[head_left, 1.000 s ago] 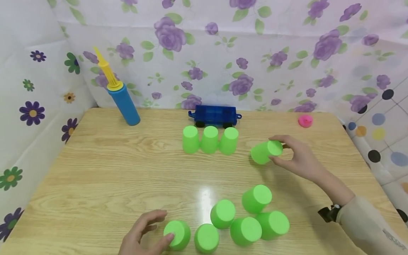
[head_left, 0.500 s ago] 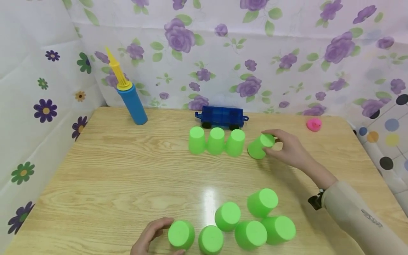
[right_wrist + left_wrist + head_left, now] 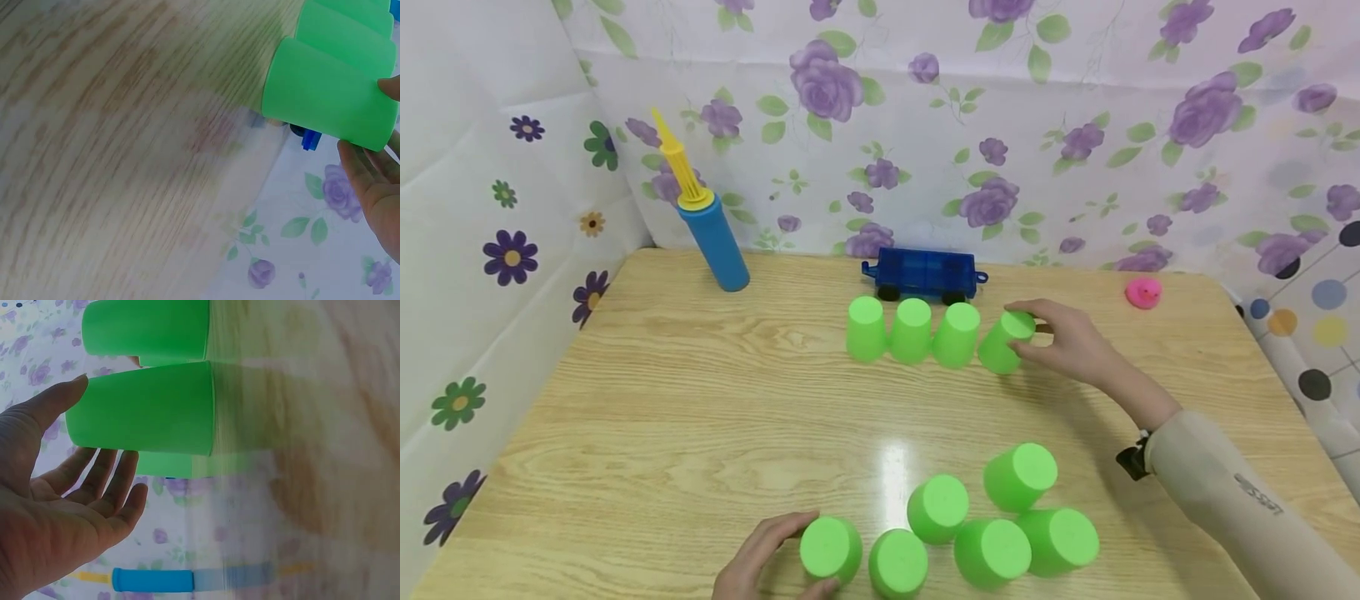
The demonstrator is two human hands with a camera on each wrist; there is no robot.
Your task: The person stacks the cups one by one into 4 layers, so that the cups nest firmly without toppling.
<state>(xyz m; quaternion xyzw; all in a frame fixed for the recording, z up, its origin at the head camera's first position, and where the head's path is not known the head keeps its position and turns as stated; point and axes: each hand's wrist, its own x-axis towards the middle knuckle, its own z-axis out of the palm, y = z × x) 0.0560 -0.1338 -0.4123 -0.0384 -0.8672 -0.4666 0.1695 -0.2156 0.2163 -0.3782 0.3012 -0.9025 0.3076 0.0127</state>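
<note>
Upside down at the right end of a row of green cups stands a green cup (image 3: 1000,348). My right hand (image 3: 1067,343) holds this cup between thumb and fingers, and in the right wrist view the held cup (image 3: 328,94) rests on the table beside its neighbours. Near the front edge my left hand (image 3: 760,558) curls round another upturned green cup (image 3: 829,550). The left wrist view shows the thumb on one side of that cup (image 3: 144,409) and fingertips against the other. Several more upturned cups, such as one green cup (image 3: 898,562), stand to its right.
Behind the row sits a blue toy wagon (image 3: 925,273). A blue and yellow hand pump (image 3: 718,246) leans at the back left, and a pink toy duck (image 3: 1143,292) lies at the back right. Floral cloth (image 3: 737,50) hangs behind the wooden table (image 3: 662,433).
My right hand has brought its cup left and set it at the row's end. My left hand has closed round the near cup. The head view has shifted slightly.
</note>
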